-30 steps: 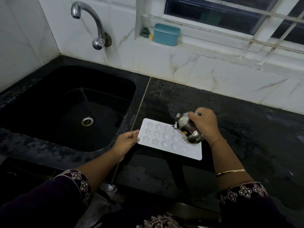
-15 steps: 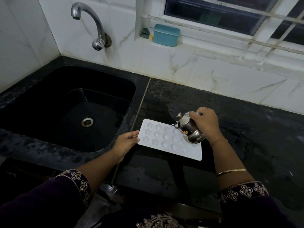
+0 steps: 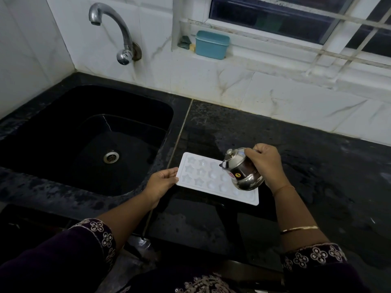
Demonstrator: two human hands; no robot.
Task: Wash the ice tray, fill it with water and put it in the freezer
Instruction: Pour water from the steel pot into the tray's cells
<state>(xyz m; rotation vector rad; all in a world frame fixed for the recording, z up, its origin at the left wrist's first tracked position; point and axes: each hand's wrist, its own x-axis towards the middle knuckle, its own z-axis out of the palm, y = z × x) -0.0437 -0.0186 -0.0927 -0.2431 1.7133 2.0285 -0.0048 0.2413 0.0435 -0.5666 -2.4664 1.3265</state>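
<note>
A white ice tray (image 3: 203,176) with star and round moulds lies flat on the black counter (image 3: 306,166), just right of the sink. My left hand (image 3: 163,181) holds its left edge, thumb on top. My right hand (image 3: 266,163) grips a small steel kettle (image 3: 241,171) with a lid and a spout, tilted leftward over the tray's right half. The kettle hides some of the moulds beneath it. I cannot make out a stream of water.
A black sink (image 3: 84,140) with a steel drain (image 3: 111,156) fills the left side. A chrome tap (image 3: 118,32) juts from the tiled wall above it. A teal box (image 3: 212,45) sits on the window ledge.
The kettle in my right hand has shifted slightly to the right over the tray. My left hand and the tray have stayed put.
</note>
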